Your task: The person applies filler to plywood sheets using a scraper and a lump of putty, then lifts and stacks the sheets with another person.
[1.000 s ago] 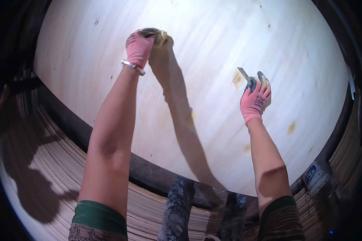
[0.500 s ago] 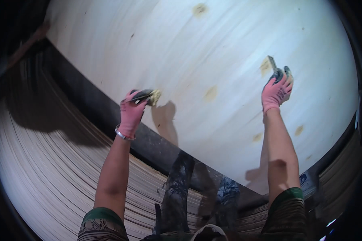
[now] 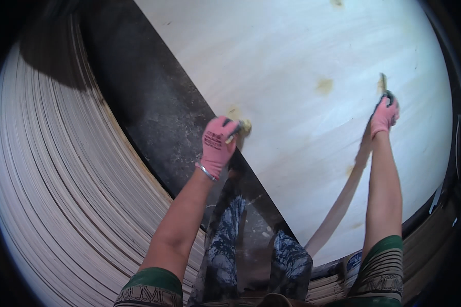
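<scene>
A large pale wood sheet (image 3: 287, 61) lies before me, dotted with yellowish filler patches (image 3: 323, 86). My right hand (image 3: 385, 115), in a pink glove with dark palm and fingertips, is closed round a putty knife (image 3: 383, 83). Its blade is at a yellowish spot towards the sheet's right side. At the left edge of the sheet, my left hand (image 3: 217, 146), gloved the same way, grips a lump of yellowish putty (image 3: 245, 125). A filler patch shows just beyond those fingers. Whether a tool supports the lump is hidden by the glove and blur.
Left of the sheet runs a dark, dusty surface (image 3: 153, 97). Beyond it rises a tall stack of thin pale sheets (image 3: 82, 169) with layered edges. My legs in stained trousers (image 3: 291, 258) stand against the near edge. More stacked layers (image 3: 325, 289) show lower right.
My view has turned and shifted, so the sheet sits farther right and more dark surface shows. Both hands appear farther right; the putty knife is now at a different spot.
</scene>
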Motion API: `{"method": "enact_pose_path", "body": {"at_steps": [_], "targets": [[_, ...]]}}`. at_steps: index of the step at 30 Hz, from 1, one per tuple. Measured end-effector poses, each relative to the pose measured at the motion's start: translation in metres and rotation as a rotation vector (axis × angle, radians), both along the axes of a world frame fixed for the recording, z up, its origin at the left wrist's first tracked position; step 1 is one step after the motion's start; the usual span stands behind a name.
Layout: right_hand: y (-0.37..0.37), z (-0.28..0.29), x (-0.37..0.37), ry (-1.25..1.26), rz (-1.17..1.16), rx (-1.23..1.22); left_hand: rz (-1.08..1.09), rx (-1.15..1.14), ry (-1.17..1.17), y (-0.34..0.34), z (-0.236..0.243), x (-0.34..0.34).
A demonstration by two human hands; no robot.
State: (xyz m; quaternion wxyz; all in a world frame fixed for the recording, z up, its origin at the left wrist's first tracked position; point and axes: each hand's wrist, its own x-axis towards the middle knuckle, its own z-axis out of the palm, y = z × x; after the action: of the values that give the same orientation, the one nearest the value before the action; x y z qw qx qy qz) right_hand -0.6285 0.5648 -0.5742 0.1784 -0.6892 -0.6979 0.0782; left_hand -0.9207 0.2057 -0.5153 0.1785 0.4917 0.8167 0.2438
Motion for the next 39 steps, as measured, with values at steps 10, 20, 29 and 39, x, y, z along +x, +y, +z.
{"method": "enact_pose_path", "body": {"at_steps": [10,20,29,39], "targets": [[-0.306,0.016,-0.165,-0.036,1.43,-0.216,0.679,-0.08,-0.401,-0.064,0.034,-0.047],[-0.056,-0.005,-0.166,0.036,0.499,0.07,0.439,-0.029,0.133,0.088,-0.026,-0.284],[-0.057,0.006,-0.169,-0.152,0.416,0.092,0.165,0.18,0.197,0.08,-0.013,-0.21],[-0.067,0.016,-0.183,-0.173,0.379,-0.07,-0.008,0.039,-0.015,0.295,-0.008,-0.198]]}}
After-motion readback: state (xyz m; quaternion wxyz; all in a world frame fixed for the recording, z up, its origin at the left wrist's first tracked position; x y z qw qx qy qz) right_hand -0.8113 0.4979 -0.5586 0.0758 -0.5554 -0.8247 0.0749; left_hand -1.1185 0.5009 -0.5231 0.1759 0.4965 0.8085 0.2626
